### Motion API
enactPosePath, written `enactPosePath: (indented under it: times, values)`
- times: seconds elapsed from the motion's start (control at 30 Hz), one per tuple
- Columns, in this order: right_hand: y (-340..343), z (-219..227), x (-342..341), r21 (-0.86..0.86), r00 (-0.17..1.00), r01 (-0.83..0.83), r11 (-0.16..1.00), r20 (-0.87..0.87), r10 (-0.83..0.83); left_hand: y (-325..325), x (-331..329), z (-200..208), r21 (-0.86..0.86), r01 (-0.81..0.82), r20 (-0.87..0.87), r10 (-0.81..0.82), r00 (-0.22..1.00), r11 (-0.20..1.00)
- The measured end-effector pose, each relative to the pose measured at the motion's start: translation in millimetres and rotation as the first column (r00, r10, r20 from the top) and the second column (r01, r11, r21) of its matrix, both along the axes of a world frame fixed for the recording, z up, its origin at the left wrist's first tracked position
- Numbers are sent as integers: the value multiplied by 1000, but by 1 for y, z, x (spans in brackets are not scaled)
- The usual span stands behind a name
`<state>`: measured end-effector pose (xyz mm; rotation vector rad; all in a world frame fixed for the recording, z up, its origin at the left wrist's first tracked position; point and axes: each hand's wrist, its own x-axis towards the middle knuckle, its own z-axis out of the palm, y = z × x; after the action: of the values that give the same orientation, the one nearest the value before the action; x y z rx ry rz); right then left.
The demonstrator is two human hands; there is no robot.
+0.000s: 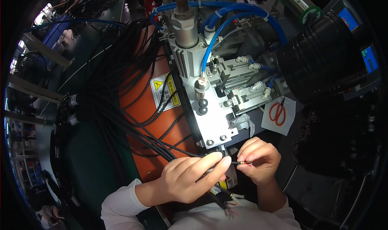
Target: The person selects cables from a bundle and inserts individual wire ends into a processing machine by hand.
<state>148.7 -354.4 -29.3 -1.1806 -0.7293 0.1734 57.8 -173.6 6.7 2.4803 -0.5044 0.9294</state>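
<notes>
Your left hand (188, 179) pinches a black cable (235, 162) between thumb and forefinger, its other fingers curled behind, covering most of what lies in the palm. The cable's stripped tip, showing fine coloured wires, lies between the thumb and forefinger of your right hand (262, 161); whether those fingers press on it, I cannot tell. The wires are too small to count. Just nearer than your left hand, more stripped cable ends (230, 213) hang before your pale top, their other lengths hidden under the hand. A yellow label (230, 180) behind your left fingers is partly covered, so its print is hard to make out. Just far of your fingers stands the metal machine (210, 123), its near end partly blocked by your fingertips. To its left, black cables (139, 131) cross an orange panel (155, 167) and partly cover a yellow-and-white warning label (165, 92) with a triangle and small print. To the right, red-handled scissors (277, 113) lie on white paper (289, 111), blades mostly obscured. Farther right, a large black cylinder (323, 56) hides part of the machine, and blue screens (368, 59) behind it are partly cut off, their content unclear.
</notes>
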Motion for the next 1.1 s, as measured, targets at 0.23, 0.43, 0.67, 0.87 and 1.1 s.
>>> enactPosePath:
  times: [0.23, 0.43, 0.67, 0.87, 1.1]
  values:
    - [15, 14, -10, -250, 892, 338, 907, 392, -224, -5, -2, -18, -107, -20, -112, 8, 994, 994]
    - [9, 9, -10, -271, 993, -46, 962, -117, 14, -7, -2, -17, -54, -40, -76, 36, 996, 998]
    - [12, 13, -14, -262, 987, 154, 953, 4, -158, -9, 0, -10, 11, -39, -97, 40, 994, 999]
    - [3, 20, -5, -501, 955, 221, 837, 286, -81, -10, -1, -14, 172, -102, -4, 104, 995, 980]
    - [-15, 5, 7, -294, 831, -357, 887, -533, 158, -10, 2, -25, 158, -69, -20, 73, 997, 985]
